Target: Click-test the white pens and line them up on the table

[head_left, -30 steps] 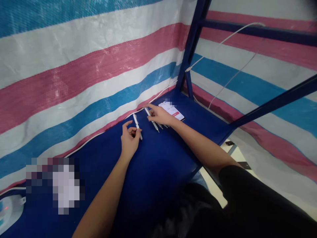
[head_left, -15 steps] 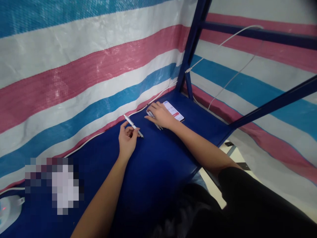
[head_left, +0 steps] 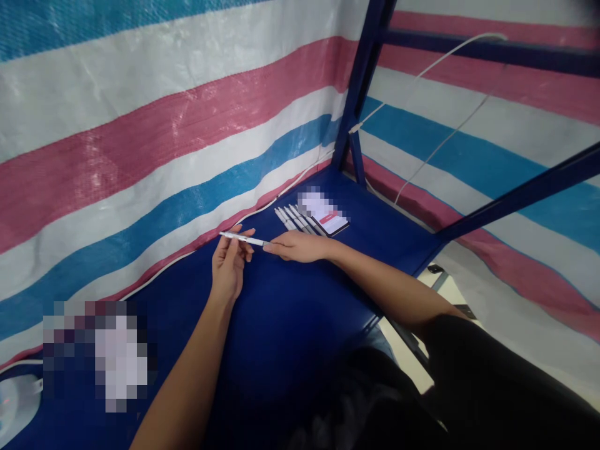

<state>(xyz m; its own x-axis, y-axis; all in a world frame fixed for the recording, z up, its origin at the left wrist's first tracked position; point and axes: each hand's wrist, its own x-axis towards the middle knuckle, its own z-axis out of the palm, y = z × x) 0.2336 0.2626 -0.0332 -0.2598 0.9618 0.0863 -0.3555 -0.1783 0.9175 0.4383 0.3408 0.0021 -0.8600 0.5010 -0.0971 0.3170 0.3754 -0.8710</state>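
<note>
A white pen (head_left: 253,240) is held nearly level between my two hands above the blue table. My left hand (head_left: 230,259) grips its clip end between thumb and fingers. The fingers of my right hand (head_left: 300,245) close on its other end, at the dark tip. Just beyond my right hand several similar white pens (head_left: 285,219) lie side by side on the table. A phone (head_left: 334,223) with a lit, partly blurred screen lies to the right of those pens.
The blue table (head_left: 281,350) runs along a striped plastic sheet (head_left: 187,125). A blue metal frame (head_left: 359,94) stands at the far corner with a white cable (head_left: 450,59) over it. At lower left are a white rounded device (head_left: 19,403) and a pixelated pale item (head_left: 122,362).
My right hand has moved from the row of pens toward my left hand and now holds the pen's tip end. The pen has turned closer to level, and the row of pens is uncovered.
</note>
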